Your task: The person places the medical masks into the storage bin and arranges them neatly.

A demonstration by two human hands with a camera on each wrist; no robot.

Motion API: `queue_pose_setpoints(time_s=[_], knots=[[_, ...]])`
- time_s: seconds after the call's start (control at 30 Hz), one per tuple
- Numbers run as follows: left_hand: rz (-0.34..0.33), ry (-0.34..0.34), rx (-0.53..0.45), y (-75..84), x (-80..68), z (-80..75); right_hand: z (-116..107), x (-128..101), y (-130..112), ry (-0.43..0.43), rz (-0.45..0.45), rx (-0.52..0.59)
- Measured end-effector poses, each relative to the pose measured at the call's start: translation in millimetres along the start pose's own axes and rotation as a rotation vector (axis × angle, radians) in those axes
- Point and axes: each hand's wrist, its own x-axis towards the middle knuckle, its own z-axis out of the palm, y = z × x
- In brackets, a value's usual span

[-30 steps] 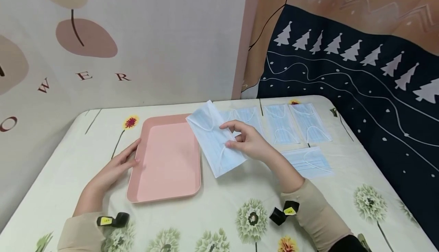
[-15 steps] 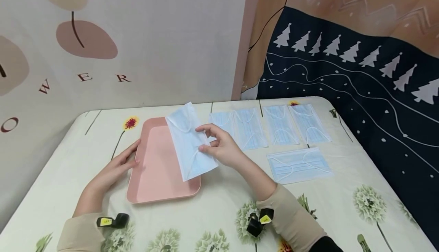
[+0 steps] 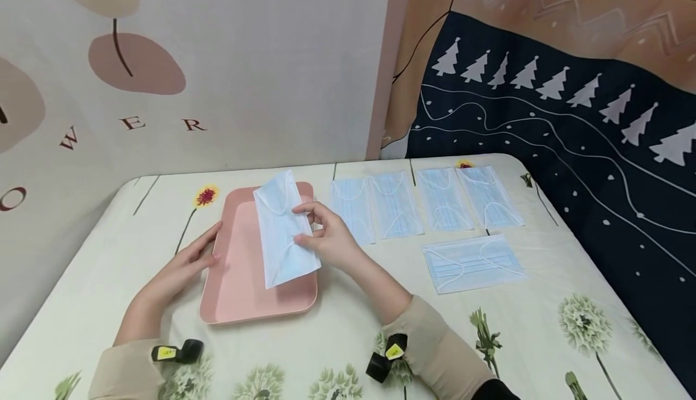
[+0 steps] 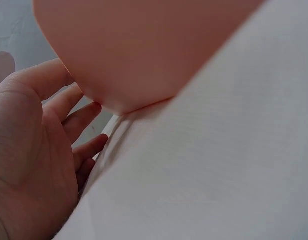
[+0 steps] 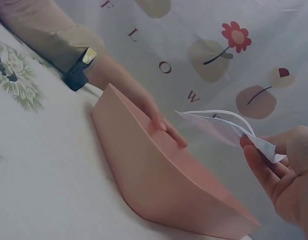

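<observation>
A pale blue disposable face mask (image 3: 283,231) with white ear loops is pinched by its right edge between the thumb and fingers of my right hand (image 3: 328,237). In the head view it appears tilted over the pink tray (image 3: 234,297), and the right wrist view has it nearly edge-on, apart from the tray's rim. My left hand (image 3: 179,273) rests against the tray's left side with its fingers fairly straight; in the left wrist view the fingers (image 4: 81,120) lie loosely, some at the tray's edge. No other mask shows inside the visible part of the tray.
Several more face masks lie flat on the flowered tablecloth (image 3: 348,327) to the right: an upright row including one mask (image 3: 394,203) at the back, and one mask (image 3: 473,263) lying sideways nearer. A printed wall cloth (image 3: 272,86) hangs behind the table.
My right hand has carried the face mask left, from beside the tray's right edge to over the tray, uncovering masks behind it. The left hand and tray have barely moved.
</observation>
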Motion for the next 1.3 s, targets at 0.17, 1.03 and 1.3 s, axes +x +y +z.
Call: queue_pose_setpoints(time_s=[0.17, 1.03, 1.3], knots=[[0.018, 0.006, 0.007, 0.4, 1.6, 0.3, 11, 7, 5, 0.046, -0.007, -0.005], [0.013, -0.001, -0.033, -0.3, 1.5, 0.4, 52, 34, 24, 0.190, 0.072, -0.309], [0.034, -0.007, -0.045, -1.9, 2.8, 0.3, 56, 37, 28, 0.198, 0.100, -0.451]])
